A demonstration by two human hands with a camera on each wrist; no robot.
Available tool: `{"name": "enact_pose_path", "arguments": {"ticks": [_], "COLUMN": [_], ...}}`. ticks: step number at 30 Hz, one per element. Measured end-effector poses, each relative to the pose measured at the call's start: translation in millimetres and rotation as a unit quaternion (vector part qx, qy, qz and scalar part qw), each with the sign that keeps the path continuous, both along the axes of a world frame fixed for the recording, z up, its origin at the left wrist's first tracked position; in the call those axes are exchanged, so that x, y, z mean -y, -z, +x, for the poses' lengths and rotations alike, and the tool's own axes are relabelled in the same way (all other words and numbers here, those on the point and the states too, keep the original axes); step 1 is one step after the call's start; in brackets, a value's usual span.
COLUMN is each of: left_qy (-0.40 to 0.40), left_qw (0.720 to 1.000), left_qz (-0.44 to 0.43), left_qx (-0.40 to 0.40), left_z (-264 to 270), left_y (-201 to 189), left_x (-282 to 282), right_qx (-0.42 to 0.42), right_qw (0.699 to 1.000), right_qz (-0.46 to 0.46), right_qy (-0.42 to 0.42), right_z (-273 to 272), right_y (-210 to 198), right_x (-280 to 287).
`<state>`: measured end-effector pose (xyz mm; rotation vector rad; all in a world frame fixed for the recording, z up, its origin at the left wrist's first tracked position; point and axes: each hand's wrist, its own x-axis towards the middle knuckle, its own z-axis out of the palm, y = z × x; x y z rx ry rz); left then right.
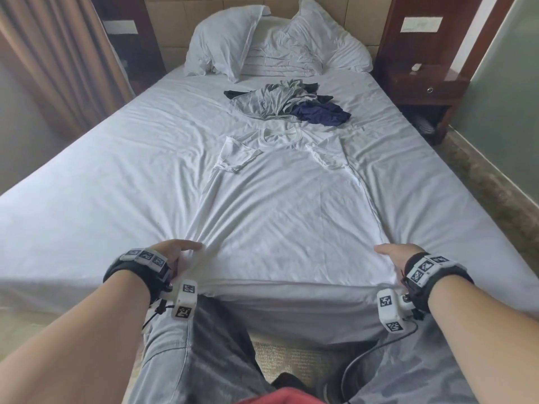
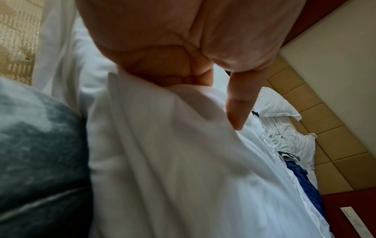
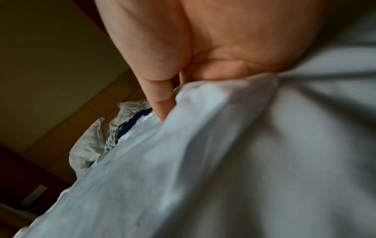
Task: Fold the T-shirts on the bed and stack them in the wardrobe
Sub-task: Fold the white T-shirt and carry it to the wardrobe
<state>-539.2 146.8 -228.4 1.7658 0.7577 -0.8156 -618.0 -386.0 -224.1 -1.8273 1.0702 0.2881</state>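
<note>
1 white T-shirt (image 1: 280, 205) flat on bed (image 1: 87, 176) | left hand (image 1: 172, 255), right hand (image 1: 393, 255) each grasping its hem | 1 clothes pile (image 1: 285, 103) | 2 pillows (image 1: 224, 39)

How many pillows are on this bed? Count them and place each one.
2. One pillow leans at the head of the bed on the left, the other pillow on the right, against the headboard. The folded bedding between them may hide more.

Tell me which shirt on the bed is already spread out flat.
The white T-shirt, laid flat with its collar toward the pillows; the left hand and right hand grip its hem corners. The grey shirt and navy shirt lie crumpled beyond it.
</note>
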Motion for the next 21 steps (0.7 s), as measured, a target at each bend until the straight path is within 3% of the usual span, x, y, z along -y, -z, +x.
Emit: {"name": "enact_pose_path", "arguments": {"ticks": [4, 13, 18, 21], "left_qy": [-0.014, -0.066, -0.209, -0.25], "left_qw": [0.999, 0.991, 0.959, 0.946], "left_qz": [-0.02, -0.098, -0.118, -0.119], "left_qx": [0.03, 0.064, 0.151, 0.169], "left_z": [-35, -79, -80, -85], "left_y": [-51, -41, -32, -37], "left_x": [30, 24, 32, 43], "right_qx": [0.007, 0.011, 0.011, 0.046], "right_qw": [0.999, 0.998, 0.996, 0.997], "right_qz": [0.043, 0.069, -0.05, -0.015], "right_qy": [0.002, -0.012, -0.067, -0.064], "right_z": [-5, -15, -33, -44], "right_y": [0, -3, -29, -39], "right_x": [-4, -7, -25, -27]}}
